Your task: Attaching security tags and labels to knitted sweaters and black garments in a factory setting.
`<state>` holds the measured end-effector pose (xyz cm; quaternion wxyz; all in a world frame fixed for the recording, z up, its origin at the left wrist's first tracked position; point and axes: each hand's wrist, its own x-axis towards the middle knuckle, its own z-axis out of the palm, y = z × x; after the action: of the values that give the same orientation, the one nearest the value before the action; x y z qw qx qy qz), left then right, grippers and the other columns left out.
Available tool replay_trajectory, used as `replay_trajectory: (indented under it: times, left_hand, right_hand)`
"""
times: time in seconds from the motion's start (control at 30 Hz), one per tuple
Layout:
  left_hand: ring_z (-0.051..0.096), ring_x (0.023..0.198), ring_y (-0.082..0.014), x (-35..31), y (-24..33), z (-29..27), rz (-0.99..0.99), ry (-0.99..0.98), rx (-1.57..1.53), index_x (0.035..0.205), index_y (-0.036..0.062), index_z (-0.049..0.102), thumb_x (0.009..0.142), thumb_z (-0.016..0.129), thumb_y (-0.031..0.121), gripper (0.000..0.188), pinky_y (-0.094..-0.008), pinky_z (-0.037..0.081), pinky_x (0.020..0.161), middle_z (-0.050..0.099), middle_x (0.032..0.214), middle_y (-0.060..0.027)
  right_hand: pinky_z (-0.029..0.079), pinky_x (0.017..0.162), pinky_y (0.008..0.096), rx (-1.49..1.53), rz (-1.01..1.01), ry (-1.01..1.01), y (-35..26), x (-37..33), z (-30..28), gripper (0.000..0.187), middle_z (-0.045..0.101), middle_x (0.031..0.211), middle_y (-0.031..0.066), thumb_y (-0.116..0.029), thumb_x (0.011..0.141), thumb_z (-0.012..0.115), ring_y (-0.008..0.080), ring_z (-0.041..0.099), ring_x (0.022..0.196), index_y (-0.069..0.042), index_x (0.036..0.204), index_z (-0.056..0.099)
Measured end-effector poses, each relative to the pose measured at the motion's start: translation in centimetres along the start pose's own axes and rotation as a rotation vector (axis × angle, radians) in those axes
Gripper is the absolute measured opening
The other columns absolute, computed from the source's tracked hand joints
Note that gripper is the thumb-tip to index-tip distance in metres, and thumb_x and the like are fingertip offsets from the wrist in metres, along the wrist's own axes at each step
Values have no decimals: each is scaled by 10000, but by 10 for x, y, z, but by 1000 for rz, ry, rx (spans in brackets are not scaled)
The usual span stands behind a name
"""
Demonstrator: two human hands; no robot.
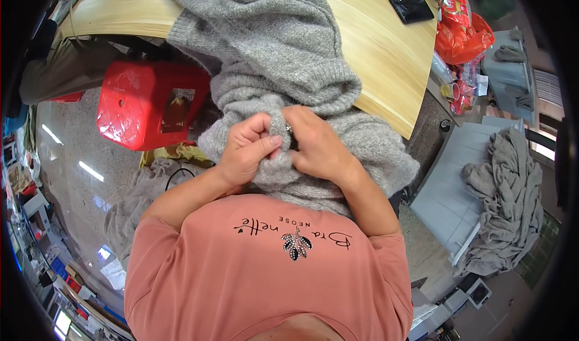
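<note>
A fuzzy grey knitted garment (271,45) with ribbed edges spreads from the table down over my lap. My left hand (244,151) is closed, pinching a bunched fold of the knit between thumb and fingers. Right beside it, my right hand (316,145) curls shut on the same fold, its knuckles facing up. A small dark, shiny thing (288,127) shows at the right hand's fingers; I cannot make out what it is. The fingertips of the right hand are partly hidden.
The garment lies on a wood-grain table (386,69) bearing a black phone (411,9). A red plastic stool (136,105) stands at the left. At the right are red plastic bags (464,39) and a grey surface (449,190) with heaped grey knits (509,202).
</note>
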<state>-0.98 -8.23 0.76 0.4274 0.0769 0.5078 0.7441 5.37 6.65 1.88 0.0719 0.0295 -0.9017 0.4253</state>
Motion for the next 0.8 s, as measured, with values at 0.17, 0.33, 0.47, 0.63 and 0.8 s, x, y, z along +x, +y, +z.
replay_trajectory:
  times: [0.17,0.33,0.47,0.63,0.8]
  left_hand:
    - [495,576,-55,4,48,14,-18,-441,-138,852,-8,548,802,549,-16,50,-187,403,529,552,696,-33]
    - [509,576,-62,3,60,23,83,-586,-242,840,-27,554,798,579,-10,53,-187,409,525,572,718,-48]
    - [512,583,-54,8,57,23,92,-609,-73,866,-43,572,794,586,-5,83,-181,410,520,581,732,-52]
    - [511,585,-44,17,45,7,-32,-588,40,856,-16,582,778,582,9,81,-183,411,520,573,681,-8]
    - [529,534,-118,23,41,5,363,-503,534,825,14,581,739,589,-5,88,-219,402,505,577,661,-58]
  right_hand:
    - [441,755,313,402,-33,146,-5,-11,-11,325,579,910,142,45,654,501,236,564,834,27,976,540]
    - [436,541,239,504,66,572,-71,-33,-63,224,531,702,118,83,671,464,176,546,609,13,874,529]
    - [431,462,273,-17,-219,-240,-89,-27,-105,191,522,628,64,-16,673,603,212,546,541,-12,848,526]
    - [453,541,293,447,62,43,-28,-35,-61,280,565,863,125,-62,707,622,222,558,613,12,966,546]
    - [430,831,325,426,-253,-80,-10,0,-45,477,498,1170,182,-9,707,579,244,519,1030,30,1170,474]
